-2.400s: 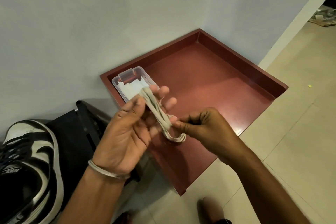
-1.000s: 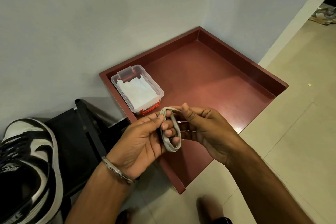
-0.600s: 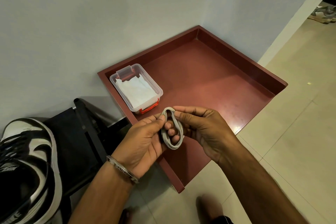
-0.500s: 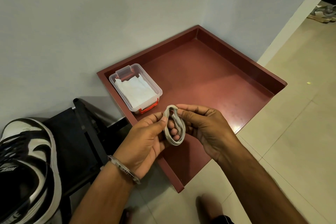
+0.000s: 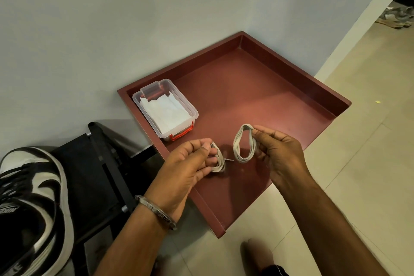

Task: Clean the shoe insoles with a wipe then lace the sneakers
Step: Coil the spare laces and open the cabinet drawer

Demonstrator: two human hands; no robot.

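Note:
Two coiled off-white shoelaces hang over the red tray (image 5: pixel 257 87). My left hand (image 5: pixel 188 168) pinches one coiled lace (image 5: pixel 218 161) between thumb and curled fingers. The other coiled lace (image 5: pixel 243 143) dangles as an open loop from my right hand (image 5: pixel 277 152), which pinches its top. The two coils are apart by a small gap. A black and white sneaker (image 5: pixel 29 204) with dark laces lies at the far left on a black stand (image 5: pixel 94 177). No insole is in view.
A clear plastic box of white wipes (image 5: pixel 165 112) with a red latch stands in the tray's near-left corner by the grey wall. Pale tiled floor lies to the right. A foot (image 5: pixel 257 255) shows at the bottom edge. More shoes (image 5: pixel 396 15) sit beyond the doorway.
Earlier both hands held one bundle of lace together. Now the bundle is split into two coils, one in each hand, and the hands have moved apart.

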